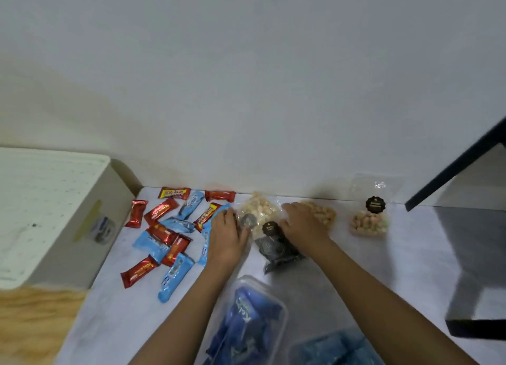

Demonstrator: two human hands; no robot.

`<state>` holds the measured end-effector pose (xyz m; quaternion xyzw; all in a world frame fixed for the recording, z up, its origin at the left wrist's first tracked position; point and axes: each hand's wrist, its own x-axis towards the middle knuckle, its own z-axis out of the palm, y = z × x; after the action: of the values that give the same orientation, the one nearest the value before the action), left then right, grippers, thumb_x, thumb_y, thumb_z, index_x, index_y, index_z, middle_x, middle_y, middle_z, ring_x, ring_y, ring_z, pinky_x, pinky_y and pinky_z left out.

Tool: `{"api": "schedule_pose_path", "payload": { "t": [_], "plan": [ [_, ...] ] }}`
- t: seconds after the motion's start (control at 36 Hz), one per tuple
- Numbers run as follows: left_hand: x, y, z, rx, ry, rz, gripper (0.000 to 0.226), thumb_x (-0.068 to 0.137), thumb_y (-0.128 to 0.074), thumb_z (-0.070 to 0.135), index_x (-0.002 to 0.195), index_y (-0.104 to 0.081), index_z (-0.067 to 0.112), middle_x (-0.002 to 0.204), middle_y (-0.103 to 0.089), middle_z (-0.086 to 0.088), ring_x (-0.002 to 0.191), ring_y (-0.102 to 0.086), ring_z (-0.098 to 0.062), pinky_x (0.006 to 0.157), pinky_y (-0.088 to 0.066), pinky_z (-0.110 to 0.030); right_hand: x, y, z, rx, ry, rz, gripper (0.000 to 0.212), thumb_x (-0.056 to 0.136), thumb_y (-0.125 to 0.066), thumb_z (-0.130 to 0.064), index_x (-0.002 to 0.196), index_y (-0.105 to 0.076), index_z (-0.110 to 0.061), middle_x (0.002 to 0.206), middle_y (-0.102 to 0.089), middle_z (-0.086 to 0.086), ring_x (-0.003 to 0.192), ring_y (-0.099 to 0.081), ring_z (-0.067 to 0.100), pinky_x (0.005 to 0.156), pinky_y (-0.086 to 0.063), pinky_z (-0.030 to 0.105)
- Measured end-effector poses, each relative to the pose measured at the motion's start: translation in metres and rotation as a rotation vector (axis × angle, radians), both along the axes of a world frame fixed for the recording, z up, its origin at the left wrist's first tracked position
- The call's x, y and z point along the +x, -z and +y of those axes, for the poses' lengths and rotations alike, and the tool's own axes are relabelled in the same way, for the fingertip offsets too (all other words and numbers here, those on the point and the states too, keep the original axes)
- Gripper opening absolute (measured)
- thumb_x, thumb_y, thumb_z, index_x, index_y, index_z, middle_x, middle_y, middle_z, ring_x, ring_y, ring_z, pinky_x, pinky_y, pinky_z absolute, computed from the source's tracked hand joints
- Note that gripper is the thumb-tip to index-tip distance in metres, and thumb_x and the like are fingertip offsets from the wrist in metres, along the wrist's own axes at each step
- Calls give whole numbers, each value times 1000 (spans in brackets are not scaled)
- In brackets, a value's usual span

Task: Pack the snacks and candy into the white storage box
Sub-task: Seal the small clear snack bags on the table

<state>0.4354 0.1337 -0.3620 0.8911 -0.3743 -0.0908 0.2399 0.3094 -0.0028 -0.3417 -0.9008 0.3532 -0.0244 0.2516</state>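
The white storage box (54,216) stands at the left with its perforated lid on. Several red and blue wrapped candy bars (164,227) lie scattered on the white surface beside it. My left hand (226,234) rests at the left edge of a clear bag of pale puffed snacks (261,210), fingers relaxed. My right hand (302,222) lies over a second clear bag of tan snacks (324,214). A dark bag (276,251) with a black sticker sits between my hands. A third clear snack bag (369,222) stands apart at the right.
Two clear tubs of blue packets (252,321) (334,348) sit near the front edge. A dark table (476,241) stands at the right. The wall runs close behind the snacks. A tan furry mat (32,318) lies at the lower left.
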Motion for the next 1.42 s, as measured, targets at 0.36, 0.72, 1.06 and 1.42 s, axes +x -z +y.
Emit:
{"api": "schedule_pose_path", "payload": {
  "t": [0.36,0.72,1.06,1.42],
  "plan": [
    [15,11,-21,16,1,206,54,91,-54,29,133,-36,2,125,-45,-15,121,-37,-29,99,-36,-36,40,37,-12,250,43,-62,50,84,-55,-25,130,-42,-10,124,-50,14,105,-54,30,87,-48,36],
    [-28,-25,-7,-433,-125,271,44,92,-55,14,133,-45,7,118,-52,-6,104,-52,-16,83,-38,-5,-13,-3,7,217,300,-606,26,84,-65,-4,110,-62,-4,90,-63,3,84,-62,14,69,-45,1],
    [-86,-63,-10,-726,-58,549,31,91,-56,13,122,-58,6,111,-63,6,95,-56,16,78,-44,-3,-109,-43,22,390,513,-824,21,80,-69,-3,82,-60,-22,66,-64,8,64,-65,17,63,-56,31],
    [-126,-66,-3,-710,69,690,18,85,-63,5,102,-69,-1,96,-71,-7,85,-66,-1,82,-52,-14,-181,-55,37,402,598,-816,5,75,-74,-3,79,-72,-5,80,-71,7,75,-65,14,77,-56,28]
  ]
}}
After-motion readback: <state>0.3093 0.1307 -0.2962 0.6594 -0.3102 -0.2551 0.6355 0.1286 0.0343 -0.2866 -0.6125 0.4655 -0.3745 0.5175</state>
